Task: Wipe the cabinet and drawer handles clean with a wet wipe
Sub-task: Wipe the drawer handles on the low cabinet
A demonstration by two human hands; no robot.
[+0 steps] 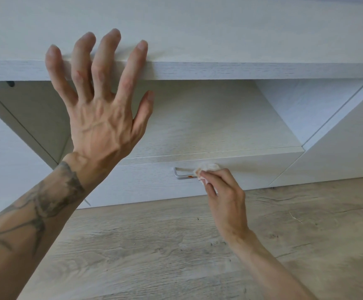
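My right hand (223,191) pinches a white wet wipe (207,167) at the right end of the horizontal silver drawer handle (182,175), lower centre; my left hand (98,105) rests splayed on the white shelf (241,71).

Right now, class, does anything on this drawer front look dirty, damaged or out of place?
Yes. A small orange-red smear sits on the silver drawer handle, just left of the wet wipe that the right hand pinches against the bar. It stands out on otherwise clean metal. Nothing else looks askew.
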